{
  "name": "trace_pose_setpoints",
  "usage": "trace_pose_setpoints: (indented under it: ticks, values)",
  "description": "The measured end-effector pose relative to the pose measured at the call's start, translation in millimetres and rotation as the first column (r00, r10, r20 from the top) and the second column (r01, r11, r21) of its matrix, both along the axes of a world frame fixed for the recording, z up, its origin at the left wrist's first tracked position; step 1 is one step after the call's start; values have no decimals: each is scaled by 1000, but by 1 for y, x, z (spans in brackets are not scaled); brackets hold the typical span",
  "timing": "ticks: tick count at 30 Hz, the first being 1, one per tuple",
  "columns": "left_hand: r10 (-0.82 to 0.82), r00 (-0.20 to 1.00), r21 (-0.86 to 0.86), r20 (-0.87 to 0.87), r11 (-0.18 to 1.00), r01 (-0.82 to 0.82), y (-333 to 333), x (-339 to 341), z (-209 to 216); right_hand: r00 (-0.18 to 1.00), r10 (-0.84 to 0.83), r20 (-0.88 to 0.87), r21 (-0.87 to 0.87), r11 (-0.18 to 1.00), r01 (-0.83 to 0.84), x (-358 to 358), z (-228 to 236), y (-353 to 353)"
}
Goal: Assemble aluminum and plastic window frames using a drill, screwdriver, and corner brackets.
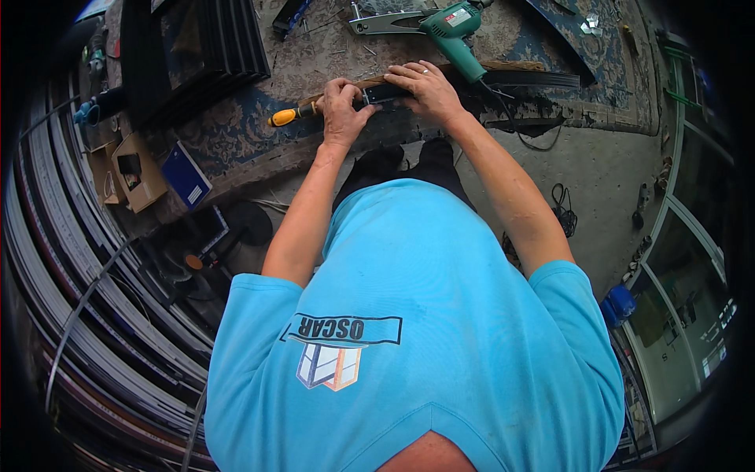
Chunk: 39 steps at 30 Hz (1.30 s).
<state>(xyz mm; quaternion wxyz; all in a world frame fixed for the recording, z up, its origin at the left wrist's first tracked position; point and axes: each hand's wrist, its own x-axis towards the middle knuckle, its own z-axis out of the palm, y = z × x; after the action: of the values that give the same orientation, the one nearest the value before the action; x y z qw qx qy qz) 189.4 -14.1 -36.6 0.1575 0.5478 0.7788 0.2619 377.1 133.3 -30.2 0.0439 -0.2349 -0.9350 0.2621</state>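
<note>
My left hand [343, 115] is closed at the left end of a long black profile [535, 79], where a small light metal-looking piece shows between the fingers and thumb. Farther along the profile, my right hand [429, 91] grips it with fingers over the far side and thumb toward me; a ring is on one finger. Just left of my left hand lies a yellow-handled screwdriver [291, 116], its tip hidden near the fingers. Behind the profile runs a brown strip [511, 66], perhaps wood, partly covered by my right hand.
A green power drill [456, 30] lies beyond my right hand, its cord trailing rightward. Black frames [228, 47] are stacked at the far left on a patterned rug [244, 141]. A cardboard box [138, 173], blue booklet [186, 175] and racked long profiles [94, 291] stand left; glazed frames [676, 259] right.
</note>
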Motion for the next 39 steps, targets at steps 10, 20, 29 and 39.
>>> trace_pose_setpoints:
  ticks: [10, 20, 29, 39]
  values:
    - [90, 992, -20, 94, 996, -89, -1, 2, 2, 919, -243, -310, -107, 969, 220, -5, 36, 18]
    - [76, 988, 15, 136, 997, -78, 3, 5, 5, 582, -752, 308, 90, 632, 769, -31, 26, 86]
    - [-8, 994, 79, 107, 997, -1, -2, -3, -5, 681, -694, 232, 70, 710, 700, 18, 78, 105]
    - [-51, 999, 145, -14, 988, 52, -6, 3, -18, 626, -778, 39, -536, 512, 670, 73, 170, 44]
